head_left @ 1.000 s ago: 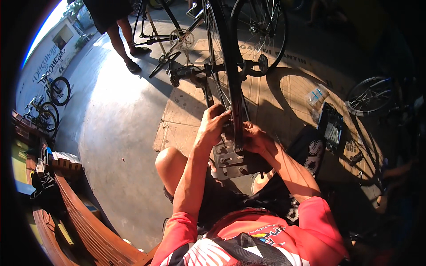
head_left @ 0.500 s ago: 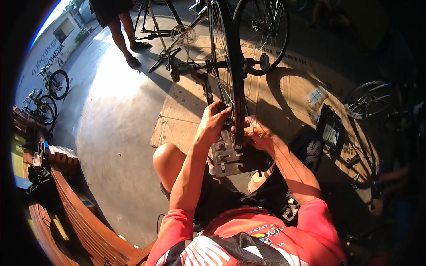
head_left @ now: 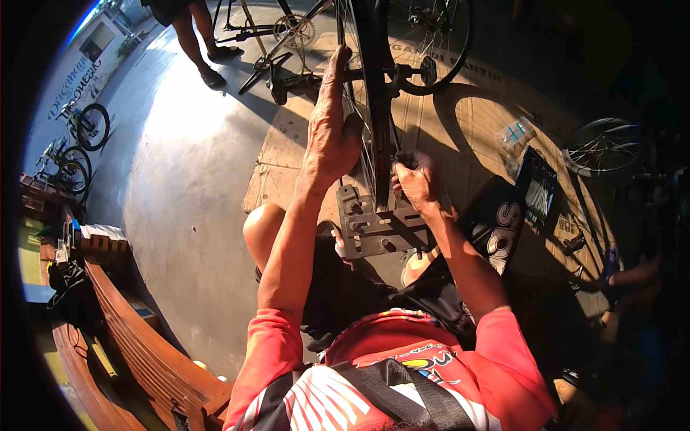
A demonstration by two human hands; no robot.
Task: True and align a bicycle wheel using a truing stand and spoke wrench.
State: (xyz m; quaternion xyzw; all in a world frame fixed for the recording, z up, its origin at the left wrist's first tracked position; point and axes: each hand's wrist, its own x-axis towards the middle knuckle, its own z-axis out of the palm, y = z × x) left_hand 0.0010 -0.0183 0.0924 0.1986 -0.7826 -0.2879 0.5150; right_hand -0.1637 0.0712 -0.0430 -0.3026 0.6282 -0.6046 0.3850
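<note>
A bicycle wheel [head_left: 379, 118] stands upright, nearly edge-on, in a metal wheel stand whose slotted base plate [head_left: 381, 234] lies between my legs. My left hand [head_left: 333, 140] is beside the wheel's left side, fingers stretched out away from me along the spokes and the thumb toward the rim. It holds nothing that I can see. On the right side of the wheel, close to the rim's near part, my right hand [head_left: 417, 177] is closed with fingers curled and pinched. What lies between those fingertips is too small and dark to make out.
Cardboard [head_left: 277, 176] covers the floor under the stand. To the right lie a tool case [head_left: 537, 183], a clear plastic bag [head_left: 516, 135] and another wheel [head_left: 602, 147]. Ahead are a bicycle frame with a crankset [head_left: 295, 31] and a person's legs [head_left: 192, 39]. A wooden bench [head_left: 144, 352] curves along the left.
My left hand has left the near rim and reached forward along the wheel, its fingers straightening. My right hand has stayed by the near rim. The view has shifted slightly.
</note>
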